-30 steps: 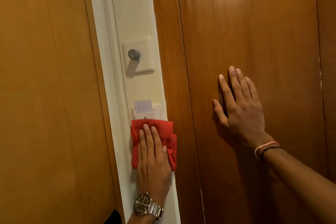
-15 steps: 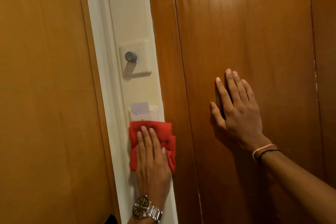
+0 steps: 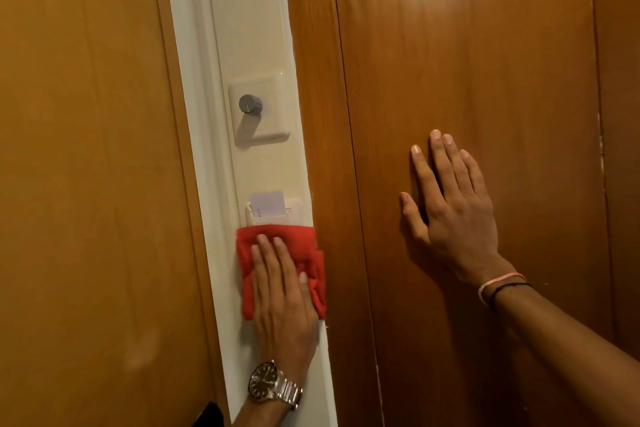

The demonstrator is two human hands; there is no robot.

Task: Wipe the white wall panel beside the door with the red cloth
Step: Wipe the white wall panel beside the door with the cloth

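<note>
white wall panel (image 3: 249,10), card holder (image 3: 273,213) touching red cloth (image 3: 277,236), dimmer knob (image 3: 250,104) above

Left hand (image 3: 282,291) flat, fingers extended; right hand (image 3: 452,208) flat, splayed.

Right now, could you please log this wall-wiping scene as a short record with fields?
left hand: flat on the red cloth, pressing it to the white wall panel
right hand: open, palm flat on the wooden door
cloth position: just below the card holder
above that: dimmer knob on its switch plate
left wrist: watch
</note>
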